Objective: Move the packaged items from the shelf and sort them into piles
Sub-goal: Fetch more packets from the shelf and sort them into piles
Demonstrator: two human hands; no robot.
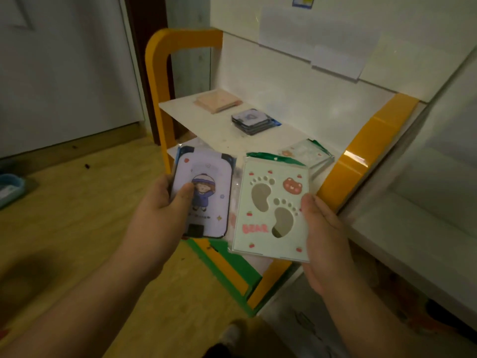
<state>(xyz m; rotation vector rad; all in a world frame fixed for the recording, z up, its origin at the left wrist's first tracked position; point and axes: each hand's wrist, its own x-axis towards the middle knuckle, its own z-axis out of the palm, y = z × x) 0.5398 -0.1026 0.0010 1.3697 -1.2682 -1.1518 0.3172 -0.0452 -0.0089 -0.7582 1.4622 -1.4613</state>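
Closest to me, both hands are full. The left hand point(165, 200) grips a lilac pack point(202, 195) with a cartoon child in a blue hat, thumb pressed on its face, fingers hidden behind. The right hand point(322, 226) pinches the right edge of a pale green pack point(271, 210) printed with two footprints, a bear's head and the word BEAR. The two packs are held side by side, just apart, above the front edge of the shelf point(296, 120) (a small white one with orange ends).

This looks like the sorting moment: two different designs compared before each goes to its own pile.

Beyond the hands, on the shelf's near right, sits a green pile point(307, 152) that seems to match the bear pack. Further back in the middle is a dark pile point(254, 121) with lilac fronts, probably the home for the hat pack. At the far back left lies a pink pile point(218, 100).

Next, I'd guess, each hand reaches forward and lays its pack squarely on the matching pile, the right one having the shorter trip.
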